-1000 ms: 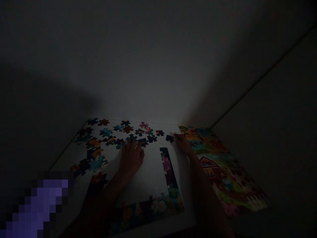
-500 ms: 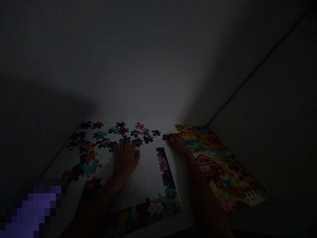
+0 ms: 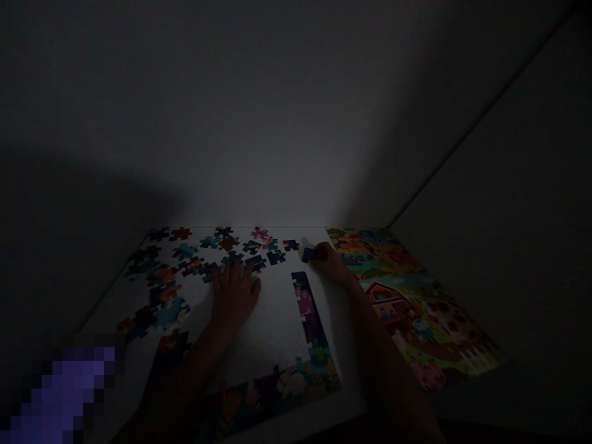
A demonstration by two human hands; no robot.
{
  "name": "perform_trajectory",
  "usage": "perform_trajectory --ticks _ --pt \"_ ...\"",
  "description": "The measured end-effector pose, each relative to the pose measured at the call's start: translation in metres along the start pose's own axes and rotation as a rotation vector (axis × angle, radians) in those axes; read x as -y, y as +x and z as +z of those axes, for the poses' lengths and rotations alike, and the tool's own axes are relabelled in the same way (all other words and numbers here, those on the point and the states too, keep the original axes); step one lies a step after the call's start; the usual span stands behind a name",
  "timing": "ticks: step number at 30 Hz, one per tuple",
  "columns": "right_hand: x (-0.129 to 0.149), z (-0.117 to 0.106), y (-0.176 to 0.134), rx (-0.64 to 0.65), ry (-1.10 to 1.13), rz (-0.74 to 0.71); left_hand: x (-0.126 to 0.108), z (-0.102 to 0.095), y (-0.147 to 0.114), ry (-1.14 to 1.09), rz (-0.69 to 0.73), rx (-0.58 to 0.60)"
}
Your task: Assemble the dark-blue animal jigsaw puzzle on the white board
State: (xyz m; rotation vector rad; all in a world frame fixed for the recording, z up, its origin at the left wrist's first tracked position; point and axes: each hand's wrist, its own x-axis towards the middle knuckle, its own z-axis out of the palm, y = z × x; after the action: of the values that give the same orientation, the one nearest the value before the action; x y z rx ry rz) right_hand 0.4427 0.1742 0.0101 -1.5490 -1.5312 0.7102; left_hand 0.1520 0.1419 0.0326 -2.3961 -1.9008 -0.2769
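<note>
In the dim head view, my right hand (image 3: 329, 262) pinches a dark blue puzzle piece (image 3: 308, 254) by its right side, a little above the white surface. Just below it is the top end of a joined puzzle border (image 3: 311, 317), which runs down the right side and along the bottom with purple and green pictures. My left hand (image 3: 235, 296) lies flat with fingers spread, the fingertips at the lower edge of the loose puzzle pieces (image 3: 276, 257). Part of the left side of the puzzle is hidden under my left forearm.
Several more loose pieces (image 3: 187, 250) spread over the back and left of the white table (image 3: 272, 320). Two finished picture puzzles, a jungle scene (image 3: 374, 250) and a farm scene (image 3: 425, 327), lie on the right. A wall (image 3: 259, 123) rises behind the table.
My right hand has tilted the dark blue piece up from the table, fingers now more tightly pinched on it. My left hand has stayed almost in place.
</note>
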Motion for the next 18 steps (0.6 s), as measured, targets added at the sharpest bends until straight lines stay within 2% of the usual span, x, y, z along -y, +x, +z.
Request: perform_trajectory --ticks 6,11,18 --pt "0.017 0.007 0.0 0.035 0.309 -0.022 0.001 0.008 0.002 -0.017 0.017 -0.081" --pt "0.033 0.009 -0.003 0.107 0.36 -0.025 0.002 0.008 0.004 -0.092 0.087 -0.117" --pt "0.048 0.021 -0.008 0.217 0.344 -0.009 -0.001 0.003 0.006 -0.26 0.283 -0.12"
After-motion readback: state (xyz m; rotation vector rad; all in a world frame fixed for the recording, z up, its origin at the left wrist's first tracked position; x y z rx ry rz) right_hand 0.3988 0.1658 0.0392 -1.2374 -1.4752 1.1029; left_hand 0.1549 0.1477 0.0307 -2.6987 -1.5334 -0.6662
